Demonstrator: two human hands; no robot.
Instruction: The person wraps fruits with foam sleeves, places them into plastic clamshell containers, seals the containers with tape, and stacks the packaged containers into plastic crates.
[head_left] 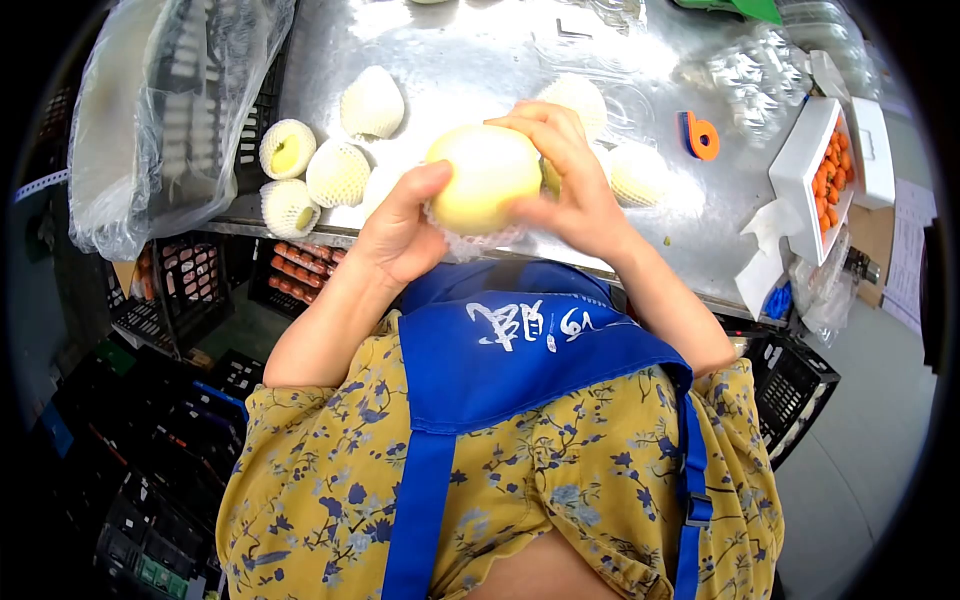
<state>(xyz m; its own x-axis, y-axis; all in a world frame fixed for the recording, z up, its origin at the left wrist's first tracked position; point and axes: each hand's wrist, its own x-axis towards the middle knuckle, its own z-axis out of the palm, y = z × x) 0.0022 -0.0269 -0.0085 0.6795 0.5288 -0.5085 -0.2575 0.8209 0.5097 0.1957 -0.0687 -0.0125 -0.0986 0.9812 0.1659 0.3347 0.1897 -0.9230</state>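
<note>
A large, smooth, round yellow fruit (486, 178) is held up in front of my body, over the table's near edge. My left hand (402, 225) grips its left side, thumb pressed against the skin. On the other side my right hand (572, 185) has its fingers curled over the top right, with the thumb low and slightly blurred. White foam netting (478, 243) shows under the fruit. Close to my right hand lie net-wrapped fruits, one behind (577, 100) and another to the right (637, 175). Part of something yellow-green peeks out between my right fingers and the fruit.
Several fruits in foam nets (338, 172) sit at left on the metal table (450, 60). An orange tape dispenser (702, 137) and clear plastic containers (760, 80) are at right, near a white box (803, 180) of small orange produce. Plastic-lined crates (180, 110) stand far left.
</note>
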